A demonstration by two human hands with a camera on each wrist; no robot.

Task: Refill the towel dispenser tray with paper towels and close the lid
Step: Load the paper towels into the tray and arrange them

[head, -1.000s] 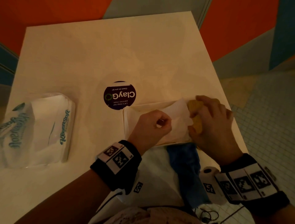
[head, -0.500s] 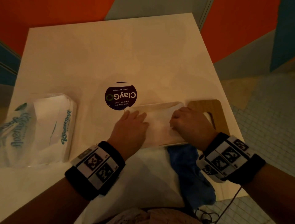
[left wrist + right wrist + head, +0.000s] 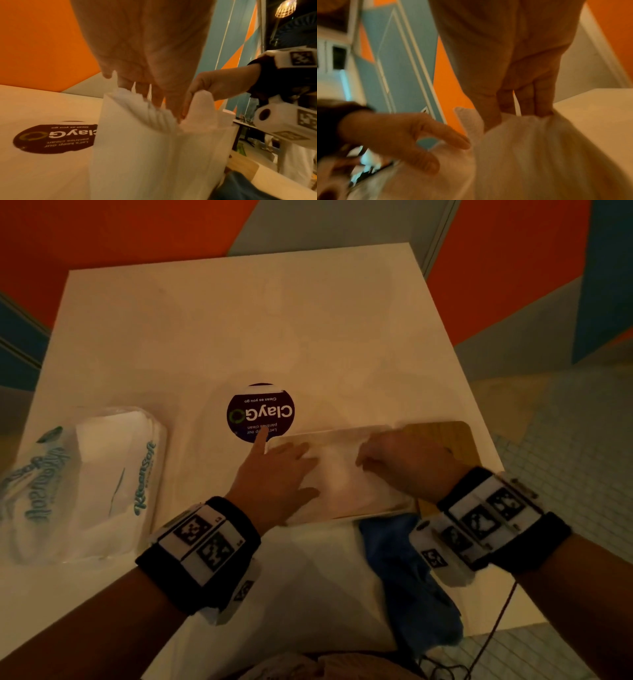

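Observation:
A shallow white tray point(image 3: 342, 517) lies near the table's front edge, filled with white paper towels point(image 3: 339, 474). My left hand point(image 3: 277, 470) rests flat on the towels' left part, fingers spread and the index finger reaching toward the round sticker. My right hand point(image 3: 397, 460) pushes its fingertips down into the towels at the tray's right end. A wooden lid point(image 3: 442, 433) lies flat on the table right of the tray, partly hidden by my right hand. In the left wrist view my left hand point(image 3: 150, 54) presses the towels point(image 3: 154, 148). In the right wrist view my right hand point(image 3: 513, 67) digs into the towels point(image 3: 530, 155).
An opened plastic pack of paper towels point(image 3: 102, 474) sits at the table's left. A dark round sticker point(image 3: 260, 412) lies just beyond the tray. A blue cloth point(image 3: 407, 577) hangs below the table's front edge. The white table point(image 3: 239, 320) stretches on toward an orange and blue wall.
A second ago my right hand held the wooden lid over the tray's right end and my left pinched a towel. The lid now lies on the table and both hands press the towels.

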